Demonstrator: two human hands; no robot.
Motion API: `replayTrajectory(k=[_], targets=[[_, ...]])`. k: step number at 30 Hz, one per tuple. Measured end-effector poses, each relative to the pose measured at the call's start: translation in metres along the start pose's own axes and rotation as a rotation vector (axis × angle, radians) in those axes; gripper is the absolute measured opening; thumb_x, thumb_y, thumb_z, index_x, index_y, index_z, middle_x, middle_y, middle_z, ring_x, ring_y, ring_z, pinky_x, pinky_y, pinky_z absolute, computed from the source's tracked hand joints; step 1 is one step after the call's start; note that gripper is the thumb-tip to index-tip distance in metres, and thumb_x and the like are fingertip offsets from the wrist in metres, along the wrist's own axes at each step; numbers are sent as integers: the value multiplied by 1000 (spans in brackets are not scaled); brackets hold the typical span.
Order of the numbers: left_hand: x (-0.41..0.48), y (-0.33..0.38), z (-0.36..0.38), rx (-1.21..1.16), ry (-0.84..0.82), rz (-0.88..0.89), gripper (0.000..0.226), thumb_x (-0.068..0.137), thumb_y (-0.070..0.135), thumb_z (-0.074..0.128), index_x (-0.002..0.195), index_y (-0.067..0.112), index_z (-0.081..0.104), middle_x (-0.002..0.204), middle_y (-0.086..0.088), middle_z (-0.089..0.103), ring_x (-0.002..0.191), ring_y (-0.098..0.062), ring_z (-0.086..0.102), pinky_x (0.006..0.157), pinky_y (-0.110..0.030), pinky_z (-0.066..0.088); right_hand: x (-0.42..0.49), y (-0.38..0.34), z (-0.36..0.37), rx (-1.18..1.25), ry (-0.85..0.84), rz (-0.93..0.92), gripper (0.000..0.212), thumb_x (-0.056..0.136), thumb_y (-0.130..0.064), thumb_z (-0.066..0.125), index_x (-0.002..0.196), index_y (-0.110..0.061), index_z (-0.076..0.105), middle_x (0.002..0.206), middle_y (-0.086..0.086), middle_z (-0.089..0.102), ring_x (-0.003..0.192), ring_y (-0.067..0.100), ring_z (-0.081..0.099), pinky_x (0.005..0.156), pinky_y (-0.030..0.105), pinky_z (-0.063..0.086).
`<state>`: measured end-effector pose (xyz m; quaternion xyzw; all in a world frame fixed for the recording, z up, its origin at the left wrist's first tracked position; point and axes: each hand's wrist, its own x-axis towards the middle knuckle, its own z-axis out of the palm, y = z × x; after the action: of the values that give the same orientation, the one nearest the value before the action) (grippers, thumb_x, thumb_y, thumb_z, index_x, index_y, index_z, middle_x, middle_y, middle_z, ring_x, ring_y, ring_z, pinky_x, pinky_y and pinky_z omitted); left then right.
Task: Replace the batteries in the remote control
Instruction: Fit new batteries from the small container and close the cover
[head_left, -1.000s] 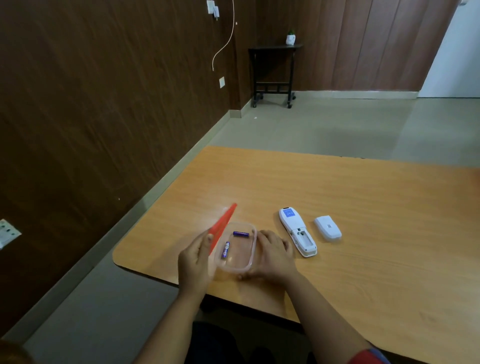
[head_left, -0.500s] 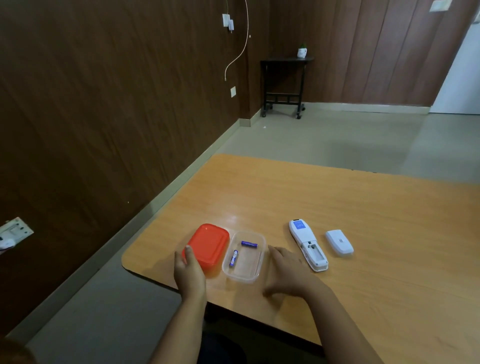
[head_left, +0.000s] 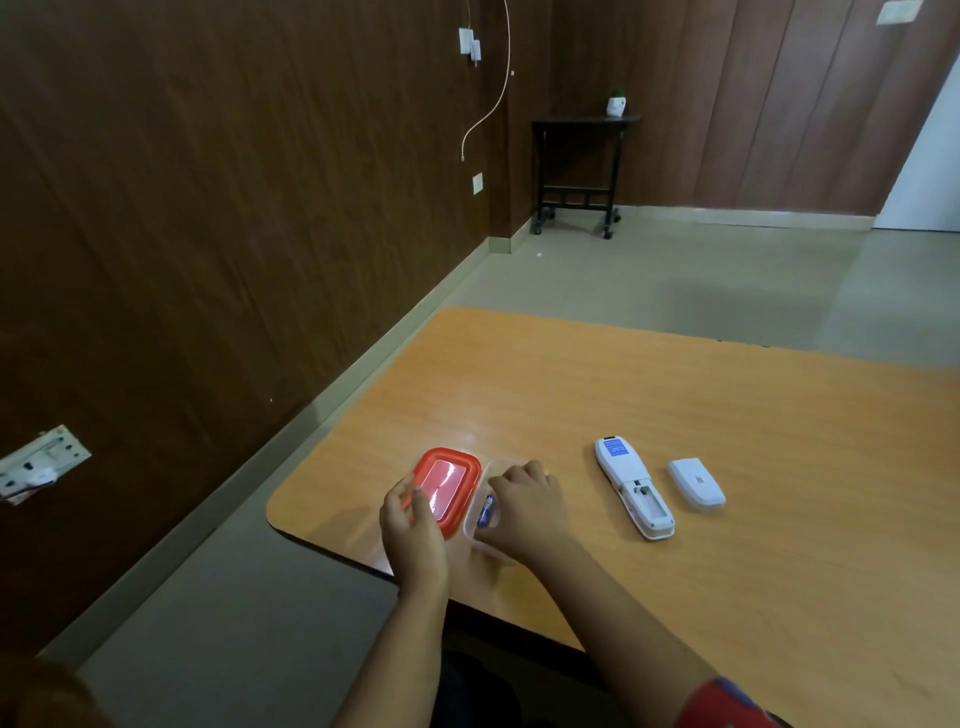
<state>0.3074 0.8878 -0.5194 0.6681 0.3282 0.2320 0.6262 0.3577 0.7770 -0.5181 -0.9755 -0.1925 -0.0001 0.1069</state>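
Observation:
The white remote (head_left: 634, 486) lies face down on the wooden table (head_left: 727, 405), its battery bay uncovered. Just right of it lies its white battery cover (head_left: 696, 480). Near the table's front left corner stands a clear plastic container (head_left: 475, 519) with a blue battery (head_left: 486, 512) showing inside. My right hand (head_left: 527, 506) reaches into the container with its fingers curled down; the fingertips and whatever lies under them are hidden. The red lid (head_left: 449, 483) lies flat to the left of the container. My left hand (head_left: 410, 525) holds the lid's near left edge, thumb on top.
The table's front edge and rounded left corner lie close to the container and lid. A brown wall runs along the left, with a strip of floor between it and the table. A small black side table (head_left: 576, 161) stands far off by the back wall.
The red lid went from tilted up in my left hand to flat on the table beside the container. My right hand moved from the table into the container, covering one battery.

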Motion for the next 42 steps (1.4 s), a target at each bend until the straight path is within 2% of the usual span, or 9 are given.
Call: replayTrajectory(k=[9,12,16,22,25,28,31,35,42], targets=[[-7,3,2,12,-32,92,25,97,21,43,117,19,57,131,-3,53,106,-13,52,84,-28,42,-5,3,-8,119,91,69,37,73,-42,62,106,-26,68,104,-1,65,104,23,48,78,33,38],[-11,6,4,1,-36,144,24,97,16,43,115,16,59,125,-1,56,105,-12,52,79,-21,37,-33,21,-32,834,108,271,31,74,-23,70,105,-23,64,98,-2,70,91,16,62,77,30,49],[-22,15,17,-97,-86,138,19,96,11,45,106,17,59,110,2,60,106,-17,56,73,-14,39,-61,58,-54,1832,151,636,32,87,5,40,114,-10,48,94,10,63,69,18,56,62,26,48],[-51,32,55,-280,-386,-22,21,97,7,43,100,18,60,102,-1,63,82,-16,60,73,-22,43,-73,120,-54,1274,254,784,15,89,-19,54,101,-16,62,98,0,60,76,12,50,64,27,40],[-67,29,65,-257,-495,-122,22,98,9,41,100,20,60,99,2,66,82,-15,62,78,-29,43,-70,138,-34,677,182,789,45,77,-44,63,115,-19,60,115,3,62,106,22,57,82,33,44],[-71,25,71,-244,-548,-249,22,98,12,41,101,19,62,98,1,67,83,-17,64,77,-29,43,-69,136,-22,411,137,720,50,67,-57,63,103,-21,61,107,0,59,107,23,53,71,28,40],[-70,23,77,-249,-604,-379,21,98,16,42,107,15,62,103,-2,67,87,-18,65,77,-28,45,-66,131,-27,332,191,660,36,67,-57,60,71,-21,59,78,-4,60,76,16,58,50,26,34],[-69,22,85,-270,-668,-581,36,99,23,43,129,6,52,128,-11,59,104,-24,60,86,-29,45,-70,121,-49,522,263,713,44,67,-58,64,58,-15,57,50,-3,49,51,12,49,45,26,27],[-74,26,89,-374,-815,-697,49,99,42,33,125,8,58,111,-11,70,95,-22,67,69,-30,53,-119,82,-74,583,295,472,37,59,-57,68,87,-33,70,85,-16,66,80,1,61,68,29,50]])
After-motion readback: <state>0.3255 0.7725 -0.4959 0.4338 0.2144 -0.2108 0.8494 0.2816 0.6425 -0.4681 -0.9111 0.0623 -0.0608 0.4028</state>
